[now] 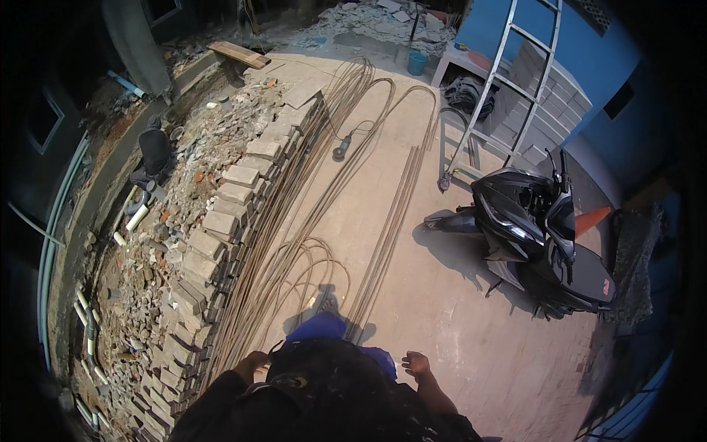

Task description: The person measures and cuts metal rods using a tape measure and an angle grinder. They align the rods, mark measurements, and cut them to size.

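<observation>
At the lower edge, my left hand point(252, 363) is beside my dark clothing and blue legwear, over long steel bars point(298, 228) that run away from me; its fingers are too unclear to read. My right hand point(416, 365) hangs to the right of my legwear, loosely curled with fingers slightly apart and nothing visible in it. Bar ends curve into loops near my feet and at the far end. A corded angle grinder point(342, 147) lies among the bars farther forward.
Stacked pavers point(221, 216) and rubble point(132, 280) with pipes line the left. A black scooter point(515, 236) stands at right. Behind it are a metal ladder point(526, 96), pale blocks point(560, 110), an orange cone point(589, 221) and a blue bucket point(417, 62). Broken debris point(375, 26) lies at the back.
</observation>
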`<state>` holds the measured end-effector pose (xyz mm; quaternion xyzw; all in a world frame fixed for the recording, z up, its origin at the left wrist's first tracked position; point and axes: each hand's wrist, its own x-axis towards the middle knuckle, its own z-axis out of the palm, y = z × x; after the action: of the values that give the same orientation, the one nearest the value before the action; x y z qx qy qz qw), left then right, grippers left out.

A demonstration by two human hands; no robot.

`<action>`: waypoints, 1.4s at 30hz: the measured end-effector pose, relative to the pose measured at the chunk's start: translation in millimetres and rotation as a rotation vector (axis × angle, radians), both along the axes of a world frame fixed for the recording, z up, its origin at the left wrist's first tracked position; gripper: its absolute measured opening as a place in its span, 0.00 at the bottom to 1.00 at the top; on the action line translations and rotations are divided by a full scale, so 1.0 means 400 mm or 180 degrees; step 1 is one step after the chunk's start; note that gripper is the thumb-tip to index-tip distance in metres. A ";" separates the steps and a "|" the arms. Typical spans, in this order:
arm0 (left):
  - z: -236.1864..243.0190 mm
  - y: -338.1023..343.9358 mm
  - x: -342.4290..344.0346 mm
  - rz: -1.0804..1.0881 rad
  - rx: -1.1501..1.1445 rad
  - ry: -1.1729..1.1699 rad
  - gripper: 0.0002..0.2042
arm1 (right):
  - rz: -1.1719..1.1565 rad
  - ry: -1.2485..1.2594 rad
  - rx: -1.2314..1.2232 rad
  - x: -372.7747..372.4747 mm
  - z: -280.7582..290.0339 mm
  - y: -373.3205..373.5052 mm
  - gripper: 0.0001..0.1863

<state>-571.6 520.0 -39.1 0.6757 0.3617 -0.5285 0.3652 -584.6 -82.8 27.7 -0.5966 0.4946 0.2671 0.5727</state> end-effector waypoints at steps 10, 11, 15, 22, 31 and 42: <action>0.200 -0.513 1.418 -0.1420 -0.0257 -0.2912 0.14 | 0.2678 0.0746 -0.0813 0.137 -0.001 -0.025 0.16; 0.211 -0.582 1.511 -0.1333 -0.0502 -0.3055 0.11 | 0.3587 0.0976 -0.1056 0.205 0.002 -0.034 0.16; 0.198 -0.809 1.746 -0.1752 -0.1010 -0.3259 0.11 | 0.2028 0.0658 -0.0410 0.529 0.043 -0.124 0.17; 0.168 -0.840 2.039 -0.3068 -0.0551 -0.1520 0.26 | -0.0400 -0.0286 -0.0264 1.375 0.106 -0.407 0.14; 0.010 -1.081 2.425 -0.1550 -0.1117 -0.1082 0.42 | -0.0053 -0.0950 -0.0660 2.173 0.198 -0.817 0.15; -0.025 -1.303 2.968 -0.2973 -0.0613 0.0085 0.58 | 0.2441 0.0129 -0.1031 2.690 -0.063 -0.902 0.21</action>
<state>615.5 -1.2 -49.1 0.7223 -0.0266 -0.6758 0.1449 491.4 -443.4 2.7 -0.8146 0.2833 0.3915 0.3207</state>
